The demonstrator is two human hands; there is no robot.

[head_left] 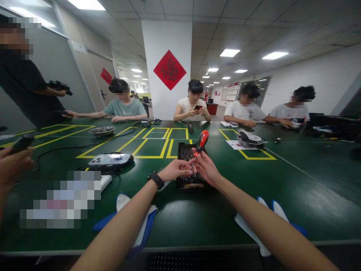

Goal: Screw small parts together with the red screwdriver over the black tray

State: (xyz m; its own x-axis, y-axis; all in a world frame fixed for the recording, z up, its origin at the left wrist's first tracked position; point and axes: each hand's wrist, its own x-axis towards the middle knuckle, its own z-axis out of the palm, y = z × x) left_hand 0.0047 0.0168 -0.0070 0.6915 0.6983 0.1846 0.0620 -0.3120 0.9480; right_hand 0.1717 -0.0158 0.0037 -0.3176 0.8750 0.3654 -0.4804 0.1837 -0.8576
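Red-and-black screwdriver point(202, 142), tilted, handle up, above an open black case point(184, 150) on the green desk point(197, 222). Right hand point(208, 168) pinches it below the handle; left hand point(177, 169) fingertips at the shaft, grip unclear. Blue-and-white gloves point(105, 223) nearer the front edge.

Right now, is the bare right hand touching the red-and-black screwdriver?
Touching: the head view shows the right hand holding the screwdriver near the lower end of its handle.

glossy tabletop point(208, 218), plastic screwdriver handle point(202, 141)
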